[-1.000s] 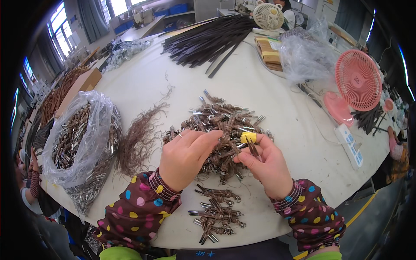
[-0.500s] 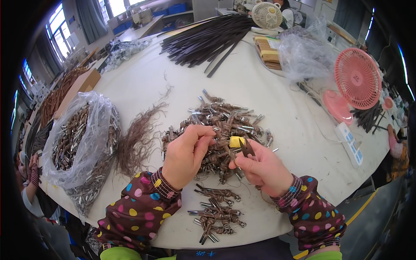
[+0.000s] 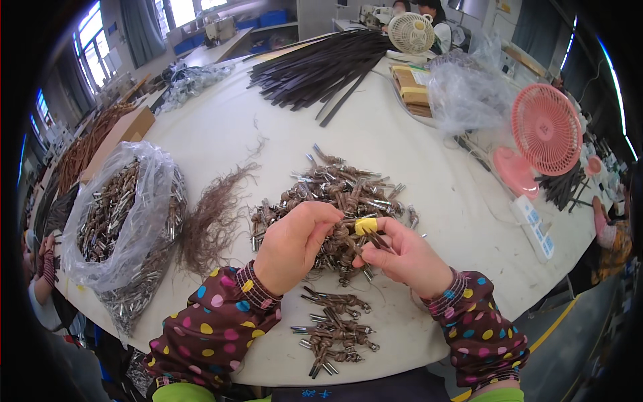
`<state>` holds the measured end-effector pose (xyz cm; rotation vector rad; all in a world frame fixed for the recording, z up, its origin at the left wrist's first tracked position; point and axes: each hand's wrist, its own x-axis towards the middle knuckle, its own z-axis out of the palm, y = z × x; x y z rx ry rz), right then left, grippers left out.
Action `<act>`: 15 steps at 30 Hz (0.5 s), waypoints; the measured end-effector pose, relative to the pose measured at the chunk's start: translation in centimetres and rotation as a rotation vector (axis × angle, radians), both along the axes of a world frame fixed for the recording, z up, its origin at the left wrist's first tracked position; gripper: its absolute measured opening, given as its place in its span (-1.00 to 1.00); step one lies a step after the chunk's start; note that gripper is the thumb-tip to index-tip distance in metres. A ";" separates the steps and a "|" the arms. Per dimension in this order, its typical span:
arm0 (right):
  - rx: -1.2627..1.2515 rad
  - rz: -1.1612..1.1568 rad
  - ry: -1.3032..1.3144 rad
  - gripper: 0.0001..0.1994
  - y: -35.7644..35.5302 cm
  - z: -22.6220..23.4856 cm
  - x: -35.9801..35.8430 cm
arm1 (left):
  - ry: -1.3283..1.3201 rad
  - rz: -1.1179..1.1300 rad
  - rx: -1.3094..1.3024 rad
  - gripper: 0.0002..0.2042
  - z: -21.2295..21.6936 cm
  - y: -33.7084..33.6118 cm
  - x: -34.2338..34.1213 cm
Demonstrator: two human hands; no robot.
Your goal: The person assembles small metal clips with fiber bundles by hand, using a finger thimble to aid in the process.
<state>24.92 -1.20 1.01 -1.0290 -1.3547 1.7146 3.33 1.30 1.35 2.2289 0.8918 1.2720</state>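
Closest to me there's a small stack of finished hair clips (image 3: 335,333), brown strands wound on metal clips, lying right at the table (image 3: 221,134) edge between my forearms. Just above that my left hand (image 3: 295,244) is curled shut, fingers pinching a hair clip piece (image 3: 345,224) over the heap. My right hand (image 3: 405,254) is closed too, thumb and forefinger gripping the other end of the same piece, with a yellow finger cover (image 3: 366,226) on the fingertip. Can't tell exactly how the strands sit between the fingers. Both hands hover right over the big pile of clips (image 3: 335,194) in the middle of the table. Left of it lies a loose tuft of brown hair (image 3: 214,214), then a clear plastic bag (image 3: 120,221) stuffed with more clips. Further back, a bundle of dark strips (image 3: 321,67), a crumpled clear bag (image 3: 469,94), a pink fan (image 3: 546,130) on the right and a white fan (image 3: 412,32) at the far edge.
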 end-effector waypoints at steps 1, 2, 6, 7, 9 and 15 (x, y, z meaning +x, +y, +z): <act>0.223 -0.061 -0.110 -0.58 0.1 -0.4 -0.1 | 0.000 0.001 0.003 -0.92 0.0 0.1 -0.1; 0.227 -0.061 -0.110 -0.58 -0.1 -0.2 0.2 | 0.013 -0.001 0.093 -0.87 -0.1 0.2 -0.2; 0.689 -0.215 -0.620 -0.60 -0.7 3.2 0.4 | 0.098 0.017 0.296 -0.78 0.0 0.6 -0.2; 0.723 -0.203 -0.665 -0.62 -0.8 3.8 0.1 | 0.099 0.016 0.295 -0.78 -0.1 0.6 -0.3; 0.839 -0.193 -0.764 -0.66 -0.7 4.7 -0.5 | 0.169 0.024 0.335 -0.76 -0.2 0.6 -0.4; 1.164 -0.131 -1.032 -0.75 0.0 6.0 -1.1 | 0.183 0.014 0.393 -0.73 0.3 0.5 -0.3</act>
